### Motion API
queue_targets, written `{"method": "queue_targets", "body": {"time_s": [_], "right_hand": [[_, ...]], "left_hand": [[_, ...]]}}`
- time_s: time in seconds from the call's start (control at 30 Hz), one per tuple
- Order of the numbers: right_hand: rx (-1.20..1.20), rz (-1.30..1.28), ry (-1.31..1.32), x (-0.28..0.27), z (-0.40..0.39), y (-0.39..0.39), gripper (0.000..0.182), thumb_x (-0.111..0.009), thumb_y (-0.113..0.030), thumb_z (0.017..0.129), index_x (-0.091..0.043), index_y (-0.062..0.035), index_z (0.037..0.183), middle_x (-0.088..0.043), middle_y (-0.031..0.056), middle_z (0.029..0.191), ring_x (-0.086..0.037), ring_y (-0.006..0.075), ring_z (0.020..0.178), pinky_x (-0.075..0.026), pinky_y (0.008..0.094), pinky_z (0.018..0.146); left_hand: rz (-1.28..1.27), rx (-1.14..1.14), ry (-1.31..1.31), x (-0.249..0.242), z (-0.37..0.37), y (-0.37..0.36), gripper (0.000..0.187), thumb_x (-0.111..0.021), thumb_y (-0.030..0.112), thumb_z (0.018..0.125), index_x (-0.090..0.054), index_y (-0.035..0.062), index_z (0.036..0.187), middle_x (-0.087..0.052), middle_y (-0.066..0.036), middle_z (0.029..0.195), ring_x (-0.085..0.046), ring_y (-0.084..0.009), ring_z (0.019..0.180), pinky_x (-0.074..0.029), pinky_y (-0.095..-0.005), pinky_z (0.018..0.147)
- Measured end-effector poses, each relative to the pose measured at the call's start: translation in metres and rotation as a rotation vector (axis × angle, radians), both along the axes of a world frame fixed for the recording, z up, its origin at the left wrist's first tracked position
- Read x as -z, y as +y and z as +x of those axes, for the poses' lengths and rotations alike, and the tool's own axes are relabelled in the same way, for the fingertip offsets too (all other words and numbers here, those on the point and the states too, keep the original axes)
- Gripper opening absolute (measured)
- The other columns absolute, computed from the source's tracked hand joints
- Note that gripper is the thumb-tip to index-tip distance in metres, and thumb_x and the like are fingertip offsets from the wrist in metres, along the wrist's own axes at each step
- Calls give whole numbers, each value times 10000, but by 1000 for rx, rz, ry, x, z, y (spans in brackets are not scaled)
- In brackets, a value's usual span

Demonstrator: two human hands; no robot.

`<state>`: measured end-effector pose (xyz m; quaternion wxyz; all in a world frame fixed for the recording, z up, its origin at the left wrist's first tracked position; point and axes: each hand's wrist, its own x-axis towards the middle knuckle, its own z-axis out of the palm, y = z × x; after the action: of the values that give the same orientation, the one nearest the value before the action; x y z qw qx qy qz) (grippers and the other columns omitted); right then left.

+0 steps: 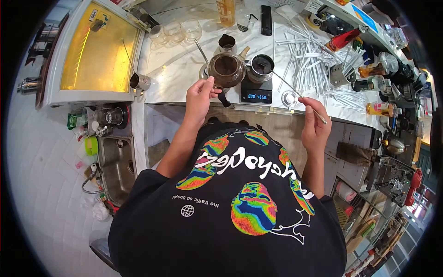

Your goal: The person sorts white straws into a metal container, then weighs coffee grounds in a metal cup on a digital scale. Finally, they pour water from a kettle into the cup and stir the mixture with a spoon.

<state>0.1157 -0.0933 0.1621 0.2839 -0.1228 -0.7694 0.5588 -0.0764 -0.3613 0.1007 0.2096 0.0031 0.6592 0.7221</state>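
Observation:
My left hand [201, 94] is closed on the near side of a round glass teapot [226, 70] with dark contents, tilted beside the scale. My right hand [315, 121] pinches the handle of a long thin metal spoon [290, 87]. The spoon's far end dips into a metal cup [260, 65] with dark liquid. That cup stands on a black digital scale [256, 95] with a lit blue display. Behind the teapot is a small metal pitcher [227, 42]. A black handle [224, 99] sticks out below the teapot; what it belongs to is mostly hidden.
Many white wrapped straws [302, 53] lie right of the scale. Several glass cups [174, 32] stand at the back left. Another metal pitcher [140, 81] holds a long spoon at the left edge. Bottles and jars line the right side. A sink [117, 168] is at the left.

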Motion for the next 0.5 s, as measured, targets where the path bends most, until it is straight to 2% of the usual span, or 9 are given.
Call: {"method": "queue_targets", "body": {"time_s": [0.07,0.17,0.33,0.5], "right_hand": [[-11,49,-14,-1,-2,-3,182,-576,10,1047,-709,45,1167,-740,144,1105,-698,198,1067,-518,306,959],[-11,175,-33,0,-7,-13,184,-589,26,1030,-716,36,1163,-738,157,1096,-707,226,1053,-526,314,948],[15,273,-3,-2,-13,-27,192,-599,44,1012,-717,31,1162,-735,165,1090,-710,239,1032,-534,316,924],[75,207,-38,-9,-18,-44,190,-583,32,1024,-714,37,1162,-734,155,1090,-705,223,1026,-529,309,920]], "left_hand": [[0,-3,3,0,-1,-2,309,-627,291,1087,-613,85,857,-632,-17,805,-731,-171,858,-546,-278,763],[19,-45,15,-1,-1,-9,338,-637,310,1077,-662,42,872,-700,-57,831,-713,-142,827,-530,-273,764],[42,-50,33,2,-9,-29,344,-646,310,1073,-639,58,838,-690,-52,815,-718,-143,826,-532,-271,759],[63,-97,41,-6,-24,-54,342,-650,315,1071,-635,72,831,-687,-44,807,-719,-141,825,-533,-266,758]]}}
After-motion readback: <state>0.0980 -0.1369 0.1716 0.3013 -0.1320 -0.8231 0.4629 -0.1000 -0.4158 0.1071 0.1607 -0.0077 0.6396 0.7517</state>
